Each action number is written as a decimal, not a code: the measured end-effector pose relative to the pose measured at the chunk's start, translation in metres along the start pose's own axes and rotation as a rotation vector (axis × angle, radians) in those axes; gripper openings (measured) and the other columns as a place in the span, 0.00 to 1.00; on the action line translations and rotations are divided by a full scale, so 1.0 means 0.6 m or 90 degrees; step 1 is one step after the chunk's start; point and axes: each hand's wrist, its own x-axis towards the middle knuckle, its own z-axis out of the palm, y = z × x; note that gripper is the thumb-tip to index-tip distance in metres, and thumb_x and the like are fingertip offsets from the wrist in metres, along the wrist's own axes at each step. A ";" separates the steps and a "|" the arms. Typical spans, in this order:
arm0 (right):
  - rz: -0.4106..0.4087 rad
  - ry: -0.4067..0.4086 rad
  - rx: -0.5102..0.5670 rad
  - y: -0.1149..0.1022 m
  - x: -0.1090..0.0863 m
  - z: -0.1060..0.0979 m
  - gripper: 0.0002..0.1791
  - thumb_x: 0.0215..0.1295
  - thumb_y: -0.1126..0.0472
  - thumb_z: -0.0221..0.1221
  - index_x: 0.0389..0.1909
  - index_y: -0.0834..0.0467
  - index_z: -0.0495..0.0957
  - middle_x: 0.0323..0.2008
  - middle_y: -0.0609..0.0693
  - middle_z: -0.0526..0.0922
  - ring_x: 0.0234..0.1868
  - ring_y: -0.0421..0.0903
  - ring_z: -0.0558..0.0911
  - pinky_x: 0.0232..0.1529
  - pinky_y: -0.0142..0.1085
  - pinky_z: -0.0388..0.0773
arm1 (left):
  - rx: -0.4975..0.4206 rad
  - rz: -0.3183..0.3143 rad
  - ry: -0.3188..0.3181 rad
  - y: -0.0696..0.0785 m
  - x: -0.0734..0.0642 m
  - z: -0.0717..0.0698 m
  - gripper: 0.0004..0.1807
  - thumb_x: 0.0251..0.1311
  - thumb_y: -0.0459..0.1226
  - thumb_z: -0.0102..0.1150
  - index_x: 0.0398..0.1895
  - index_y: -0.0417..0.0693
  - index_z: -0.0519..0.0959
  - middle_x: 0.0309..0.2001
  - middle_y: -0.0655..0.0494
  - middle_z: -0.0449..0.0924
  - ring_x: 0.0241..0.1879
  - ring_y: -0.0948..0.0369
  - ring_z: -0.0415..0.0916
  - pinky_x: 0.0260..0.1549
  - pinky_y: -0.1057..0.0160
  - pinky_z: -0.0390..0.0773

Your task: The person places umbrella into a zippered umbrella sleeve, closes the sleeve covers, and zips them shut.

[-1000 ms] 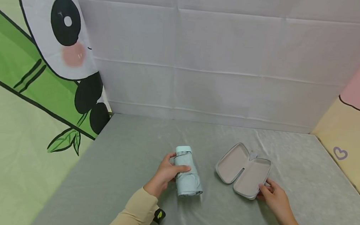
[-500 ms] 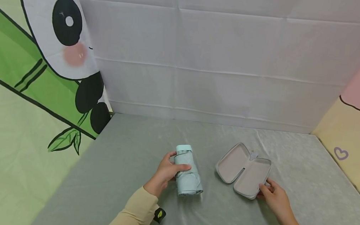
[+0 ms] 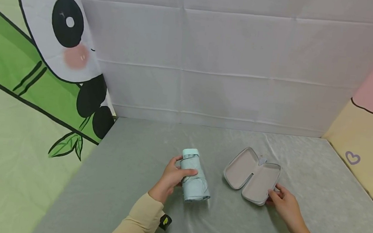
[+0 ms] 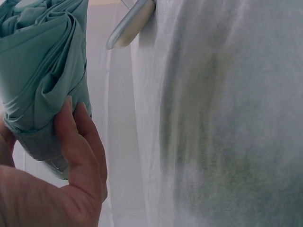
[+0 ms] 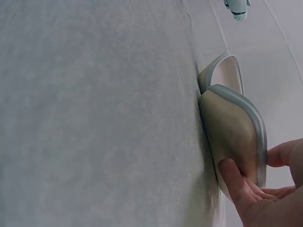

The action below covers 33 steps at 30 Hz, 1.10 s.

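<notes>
A folded compact umbrella [image 3: 196, 187] in pale blue fabric, with a mint end cap, is gripped by my left hand [image 3: 169, 178], thumb across its front. It leans a little, cap end away from me. The left wrist view shows the bunched fabric folds of the umbrella [image 4: 45, 71] and fingers curled against its side. To the right, a zip case [image 3: 263, 183] lies unfolded on the table, its two pale-lined halves facing up. My right hand [image 3: 286, 206] pinches the near right edge of the case; in the right wrist view fingers press the outer shell [image 5: 229, 125].
A grey cloth covers the table [image 3: 129, 156]. Behind it hangs a creased white backdrop [image 3: 224, 60]. A panda-print cloth [image 3: 43, 81] closes the left side, and a pink and yellow printed cloth [image 3: 368, 136] the right.
The umbrella has risen very slightly in my left hand. My right hand and the case stay practically where they were.
</notes>
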 end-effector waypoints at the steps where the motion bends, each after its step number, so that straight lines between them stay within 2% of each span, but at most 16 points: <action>1: -0.001 0.000 -0.005 0.000 0.000 0.000 0.32 0.70 0.60 0.48 0.64 0.80 0.51 0.41 0.65 0.80 0.35 0.47 0.83 0.39 0.39 0.79 | -0.001 0.002 -0.002 0.001 0.000 0.000 0.47 0.47 0.38 0.72 0.69 0.46 0.55 0.51 0.39 0.68 0.40 0.50 0.75 0.34 0.54 0.77; 18: 0.013 0.008 0.004 -0.002 -0.030 0.015 0.34 0.71 0.59 0.48 0.65 0.79 0.49 0.42 0.65 0.80 0.35 0.47 0.83 0.37 0.38 0.79 | -0.016 0.009 -0.031 0.003 -0.004 -0.020 0.46 0.48 0.36 0.71 0.69 0.46 0.55 0.50 0.39 0.70 0.39 0.51 0.76 0.34 0.55 0.78; 33: 0.017 0.017 0.004 -0.019 -0.040 0.014 0.32 0.70 0.62 0.48 0.65 0.79 0.50 0.42 0.66 0.79 0.35 0.47 0.83 0.38 0.38 0.79 | -0.033 0.005 -0.044 0.021 -0.009 -0.020 0.47 0.49 0.37 0.71 0.70 0.47 0.54 0.51 0.40 0.69 0.41 0.51 0.76 0.34 0.56 0.78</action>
